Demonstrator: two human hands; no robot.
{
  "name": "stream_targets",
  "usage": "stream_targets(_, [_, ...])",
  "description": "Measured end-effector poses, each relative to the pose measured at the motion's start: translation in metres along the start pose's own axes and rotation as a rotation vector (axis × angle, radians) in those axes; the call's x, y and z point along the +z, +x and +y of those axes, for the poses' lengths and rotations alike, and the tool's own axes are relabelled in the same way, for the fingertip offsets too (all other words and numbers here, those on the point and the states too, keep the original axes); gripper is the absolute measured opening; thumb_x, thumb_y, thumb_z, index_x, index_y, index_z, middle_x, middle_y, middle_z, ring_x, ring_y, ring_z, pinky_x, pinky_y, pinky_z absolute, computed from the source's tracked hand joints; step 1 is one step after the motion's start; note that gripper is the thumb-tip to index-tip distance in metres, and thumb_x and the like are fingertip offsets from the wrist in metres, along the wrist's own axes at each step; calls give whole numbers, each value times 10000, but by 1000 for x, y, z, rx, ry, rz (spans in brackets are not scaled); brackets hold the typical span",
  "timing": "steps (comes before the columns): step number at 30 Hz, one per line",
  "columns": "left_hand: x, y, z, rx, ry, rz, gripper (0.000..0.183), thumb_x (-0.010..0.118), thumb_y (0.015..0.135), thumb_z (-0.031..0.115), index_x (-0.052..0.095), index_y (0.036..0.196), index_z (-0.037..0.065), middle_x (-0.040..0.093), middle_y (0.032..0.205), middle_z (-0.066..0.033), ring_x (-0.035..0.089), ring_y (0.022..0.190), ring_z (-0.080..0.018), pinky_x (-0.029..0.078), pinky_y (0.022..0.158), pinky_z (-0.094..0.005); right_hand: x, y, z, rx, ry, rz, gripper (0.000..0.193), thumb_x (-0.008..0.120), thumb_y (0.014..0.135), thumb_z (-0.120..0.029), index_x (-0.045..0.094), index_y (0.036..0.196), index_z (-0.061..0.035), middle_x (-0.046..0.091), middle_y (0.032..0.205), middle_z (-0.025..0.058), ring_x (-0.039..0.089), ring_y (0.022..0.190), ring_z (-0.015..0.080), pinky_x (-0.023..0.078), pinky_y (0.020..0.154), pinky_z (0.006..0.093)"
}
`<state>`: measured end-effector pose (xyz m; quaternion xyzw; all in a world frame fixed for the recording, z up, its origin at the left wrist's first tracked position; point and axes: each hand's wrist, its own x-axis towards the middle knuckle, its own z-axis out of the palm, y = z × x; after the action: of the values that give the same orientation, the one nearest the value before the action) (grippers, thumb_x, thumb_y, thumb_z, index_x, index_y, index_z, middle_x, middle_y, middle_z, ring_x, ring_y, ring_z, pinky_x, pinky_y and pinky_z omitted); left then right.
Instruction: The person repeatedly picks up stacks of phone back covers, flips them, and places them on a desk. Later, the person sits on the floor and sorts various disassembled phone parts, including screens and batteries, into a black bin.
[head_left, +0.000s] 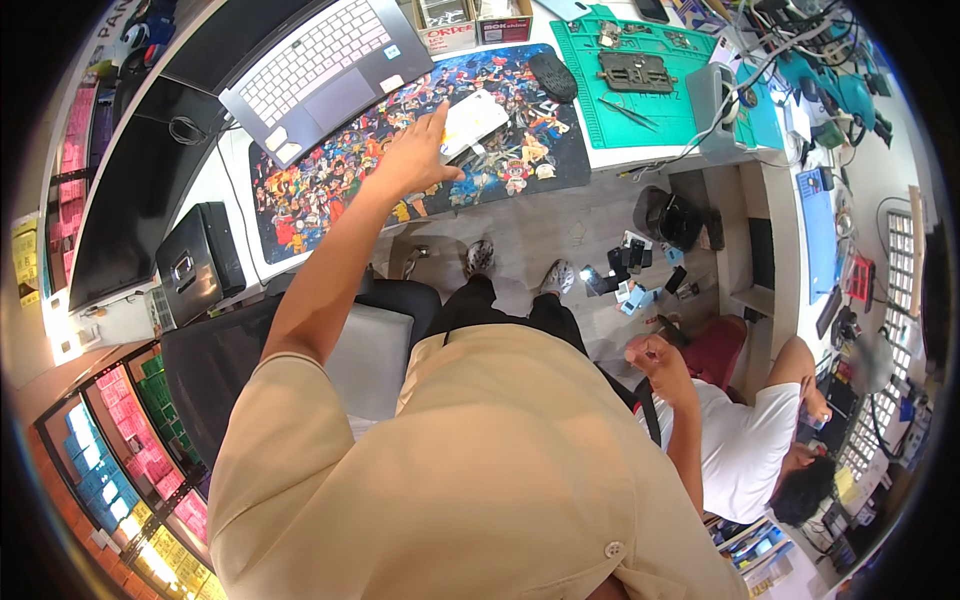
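Note:
My left hand (pixel 418 152) reaches over the patterned desk mat (pixel 345 190), its fingers stretched out and the thumb apart. Just beyond its fingertips lies a white, flat phone-shaped object (pixel 474 120) with a yellowish patch; I cannot tell whether the fingers touch it. My right hand (pixel 655 362) is away from the desk, at my right side over the floor. Its fingers are curled in, and anything inside them is hidden. A black mouse (pixel 552 77) sits on the mat to the right of the white object.
An open laptop (pixel 315 80) stands at the desk's left. To the right is a green repair mat (pixel 620 110) with a metal holder (pixel 637 72) and tweezers (pixel 628 112). Boxes and phones (pixel 632 265) lie on the floor. A person in a white shirt (pixel 745 440) is close at my right.

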<state>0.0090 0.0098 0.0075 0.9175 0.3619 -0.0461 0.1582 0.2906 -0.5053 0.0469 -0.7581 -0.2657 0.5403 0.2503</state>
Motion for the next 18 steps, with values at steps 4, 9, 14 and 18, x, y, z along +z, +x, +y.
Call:
stream_targets(4, [8, 9, 18, -196, 48, 0, 1188, 979, 742, 434, 344, 1632, -28, 588, 1423, -307, 675, 1282, -456, 608, 1021, -528, -5, 7, 7, 12, 61, 11, 277, 810, 1009, -270, 751, 1095, -14, 780, 1014, 53, 703, 967, 176, 534, 919, 340])
stream_targets(9, [-11, 20, 21, -274, 5, -129, 996, 973, 721, 448, 489, 1405, -90, 665, 1333, -300, 701, 1228, -451, 583, 1032, -488, -6, 15, 8, 32, -5, 42, 288, 814, 1009, -279, 752, 1014, 2, 777, 893, 41, 671, 839, 159, 533, 852, 339])
stream_targets(14, [-39, 29, 25, -349, -316, -299, 871, 981, 702, 412, 597, 1295, -97, 737, 1201, -240, 730, 1107, -363, 550, 999, -426, -9, 17, 1, -64, 67, 79, 270, 811, 1016, -253, 743, 986, 7, 758, 860, 32, 596, 811, 95, 516, 808, 305])
stream_targets(18, [-59, 28, 42, -316, -626, -444, 831, 976, 705, 375, 633, 1302, -92, 744, 1157, -174, 702, 1107, -280, 505, 1031, -397, -25, 14, 13, -10, 115, 88, 248, 805, 1020, -230, 739, 976, 4, 740, 848, 26, 597, 829, 85, 510, 819, 296])
